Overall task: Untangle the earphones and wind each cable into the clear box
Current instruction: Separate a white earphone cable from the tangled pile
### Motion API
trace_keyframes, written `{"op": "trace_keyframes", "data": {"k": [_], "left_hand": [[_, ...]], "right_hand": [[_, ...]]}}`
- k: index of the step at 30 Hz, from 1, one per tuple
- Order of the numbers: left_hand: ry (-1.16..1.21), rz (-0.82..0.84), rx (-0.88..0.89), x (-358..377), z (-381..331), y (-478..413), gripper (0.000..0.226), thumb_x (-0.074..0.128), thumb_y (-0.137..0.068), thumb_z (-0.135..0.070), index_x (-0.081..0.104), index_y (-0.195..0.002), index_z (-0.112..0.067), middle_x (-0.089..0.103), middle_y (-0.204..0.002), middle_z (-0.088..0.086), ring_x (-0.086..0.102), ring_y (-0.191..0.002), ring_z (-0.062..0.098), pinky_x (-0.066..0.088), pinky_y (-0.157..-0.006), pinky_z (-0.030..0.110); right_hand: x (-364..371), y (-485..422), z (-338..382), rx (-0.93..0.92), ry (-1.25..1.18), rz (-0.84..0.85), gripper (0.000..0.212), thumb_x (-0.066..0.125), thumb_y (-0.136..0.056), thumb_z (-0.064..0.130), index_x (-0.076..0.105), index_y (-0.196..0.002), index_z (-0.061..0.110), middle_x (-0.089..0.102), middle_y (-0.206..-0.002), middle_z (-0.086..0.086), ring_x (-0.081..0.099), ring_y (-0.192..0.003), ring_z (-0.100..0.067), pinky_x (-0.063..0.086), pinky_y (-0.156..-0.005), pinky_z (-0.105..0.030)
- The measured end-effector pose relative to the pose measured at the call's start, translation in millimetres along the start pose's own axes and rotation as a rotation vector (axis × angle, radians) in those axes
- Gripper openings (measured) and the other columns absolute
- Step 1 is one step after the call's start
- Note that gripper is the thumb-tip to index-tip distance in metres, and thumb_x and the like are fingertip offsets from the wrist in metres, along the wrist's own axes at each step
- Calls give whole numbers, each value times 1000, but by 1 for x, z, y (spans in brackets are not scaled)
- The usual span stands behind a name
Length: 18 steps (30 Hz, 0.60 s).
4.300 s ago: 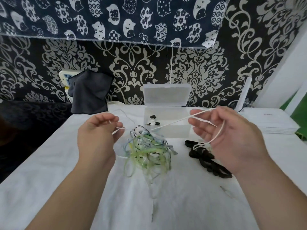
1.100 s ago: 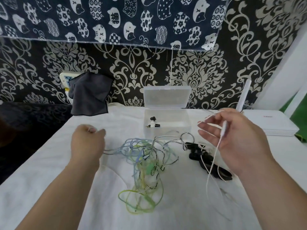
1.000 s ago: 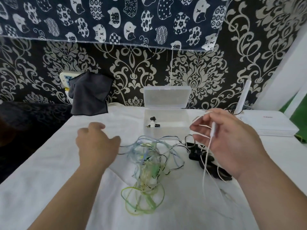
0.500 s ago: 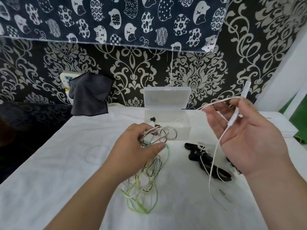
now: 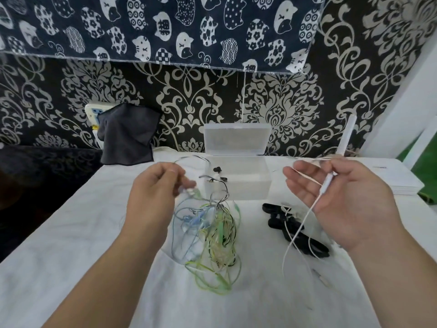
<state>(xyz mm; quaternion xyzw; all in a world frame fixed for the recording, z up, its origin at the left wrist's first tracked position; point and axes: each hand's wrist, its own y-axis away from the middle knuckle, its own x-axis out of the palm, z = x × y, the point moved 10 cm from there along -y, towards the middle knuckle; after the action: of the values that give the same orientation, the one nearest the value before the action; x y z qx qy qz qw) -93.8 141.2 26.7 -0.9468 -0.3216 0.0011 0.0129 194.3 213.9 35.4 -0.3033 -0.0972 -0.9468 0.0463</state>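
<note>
A tangle of green, blue and black earphone cables (image 5: pixel 208 235) hangs from my left hand (image 5: pixel 153 192), which pinches strands of it and lifts them above the white cloth. My right hand (image 5: pixel 340 197) is raised palm-up at the right, with a white earphone cable (image 5: pixel 300 230) and its inline remote held between thumb and fingers; the cable trails down to the cloth. The clear box (image 5: pixel 236 183) stands behind the tangle with its lid upright, and small black earbud parts lie inside at its left end.
A black cable bundle (image 5: pixel 295 230) lies on the cloth right of the tangle. A dark cloth (image 5: pixel 127 136) hangs at the back left. A white flat device (image 5: pixel 397 181) with an upright antenna sits at the back right. Patterned wall behind.
My left hand has lifted the tangle up and pulled it to the left, so the cables hang longer. My right hand keeps the white cable and has dropped slightly.
</note>
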Motion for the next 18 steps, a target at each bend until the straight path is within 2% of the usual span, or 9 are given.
{"op": "trace_keyframes", "data": {"k": [3, 5, 8, 10, 13, 14, 15, 16, 18], "left_hand": [[157, -141, -213, -15, 24, -3, 25, 40, -100, -6, 56, -82, -12, 42, -63, 4, 65, -50, 16, 54, -64, 33], [182, -228, -344, -29, 45, -3, 22, 43, -99, -5, 58, -86, -12, 44, -66, 5, 61, -55, 20, 51, -60, 31], [80, -301, -424, -49, 62, -9, 20, 48, -97, -4, 66, -101, -12, 47, -70, 7, 47, -59, 20, 41, -58, 28], [-176, -242, -333, -54, 62, -23, 27, 47, -96, -4, 69, -110, -12, 58, -81, 7, 51, -68, 23, 42, -61, 28], [-762, -185, -39, -42, 34, -27, 30, 54, -91, -16, 68, -117, -19, 62, -119, 10, 58, -103, 33, 49, -88, 37], [-786, -189, 108, -32, 17, -20, 31, 58, -90, -17, 66, -119, -21, 59, -122, 9, 57, -106, 31, 47, -92, 33], [-727, -152, 256, -18, 0, -12, 30, 60, -91, -17, 66, -119, -22, 58, -121, 4, 58, -104, 25, 44, -90, 21], [-618, -50, 368, -1, -13, -1, 26, 61, -92, -16, 66, -116, -23, 60, -116, -4, 59, -101, 15, 42, -83, 10], [-455, 263, 431, 41, -26, 23, 20, 62, -94, -19, 70, -110, -28, 66, -107, -16, 61, -96, 1, 43, -79, 7]], "right_hand": [[4, 3, 5, -4, -139, 10, 22, 45, -87, 18, 43, -65, 17, 72, -82, -11, 75, -90, -30, 62, -72, -38], [-1, 3, 14, -35, -231, -16, 22, 45, -88, 17, 43, -66, 18, 72, -83, -8, 75, -90, -27, 62, -70, -36], [-5, 5, 22, -81, -293, -23, 10, 50, -75, 18, 45, -67, 18, 73, -85, -6, 75, -92, -24, 61, -68, -34], [1, 7, 21, -72, -273, 24, 12, 49, -77, 20, 45, -66, 18, 74, -88, -6, 75, -92, -24, 61, -69, -34], [26, 14, 14, -31, -172, 178, 19, 45, -82, 21, 44, -63, 18, 75, -94, -12, 74, -94, -29, 61, -74, -37], [35, 16, 11, -18, -134, 233, 20, 43, -82, 21, 43, -62, 17, 75, -97, -14, 73, -96, -32, 61, -77, -39], [43, 19, 7, -7, -108, 281, 21, 42, -81, 21, 43, -61, 17, 74, -100, -17, 72, -99, -35, 61, -79, -41], [49, 21, 2, 6, -92, 330, 22, 41, -81, 21, 43, -59, 17, 74, -103, -19, 71, -103, -37, 60, -84, -43], [61, 25, -7, 51, -76, 449, 21, 42, -80, 19, 44, -59, 16, 72, -110, -23, 66, -113, -41, 53, -95, -48]]}}
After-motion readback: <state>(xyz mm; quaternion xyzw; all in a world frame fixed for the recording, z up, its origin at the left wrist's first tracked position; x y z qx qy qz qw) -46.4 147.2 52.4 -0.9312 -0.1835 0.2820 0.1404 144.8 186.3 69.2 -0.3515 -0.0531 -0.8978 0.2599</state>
